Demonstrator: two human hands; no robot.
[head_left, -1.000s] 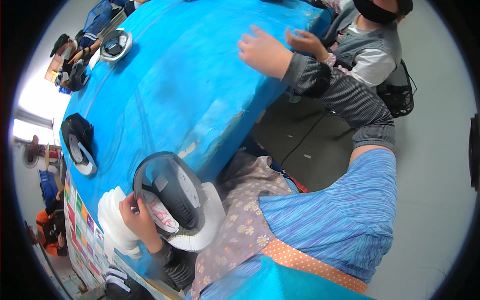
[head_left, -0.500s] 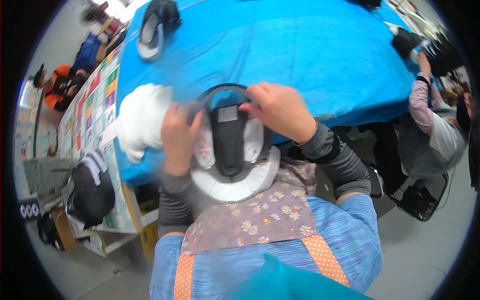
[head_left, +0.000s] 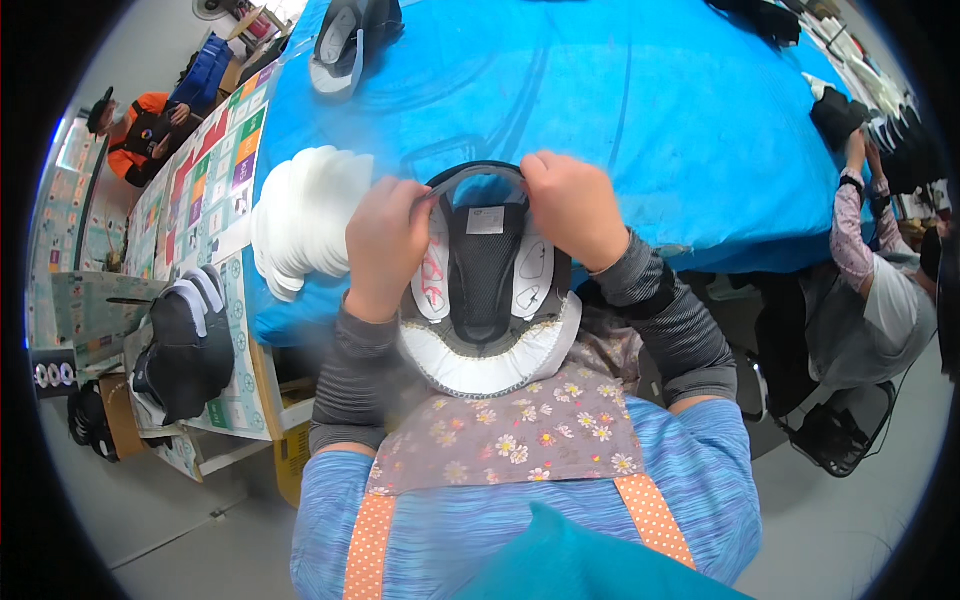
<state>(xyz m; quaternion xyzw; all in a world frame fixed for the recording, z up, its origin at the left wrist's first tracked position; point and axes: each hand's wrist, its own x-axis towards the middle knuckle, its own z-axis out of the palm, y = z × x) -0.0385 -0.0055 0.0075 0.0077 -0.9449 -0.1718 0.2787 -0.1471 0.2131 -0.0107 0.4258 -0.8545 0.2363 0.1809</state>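
Note:
A helmet liner (head_left: 483,370) rests with its hollow upward between my arms, its white padded rim nearest to me. Inside it runs a black mesh strip with a pale label at the top, and white side panels carry red and black pen marks. My left hand (head_left: 387,240) is closed on the left end of the liner's dark far edge. The right end of that edge is pinched in my right hand (head_left: 573,212). Between my two hands the dark edge arches up. A stack of white pads (head_left: 310,215) lies on the blue-covered table, just left of my left hand.
The blue-covered table (head_left: 600,110) reaches ahead, with another dark-and-grey liner (head_left: 340,60) at its far left. Black liners (head_left: 185,350) sit on a side table at left. A person in orange (head_left: 145,140) stands beyond; another person (head_left: 870,250) works at right beside black pieces.
My hands have shifted slightly along the liner's far edge, and my right hand's grip has moved nearer its top. The view has turned a little to the left.

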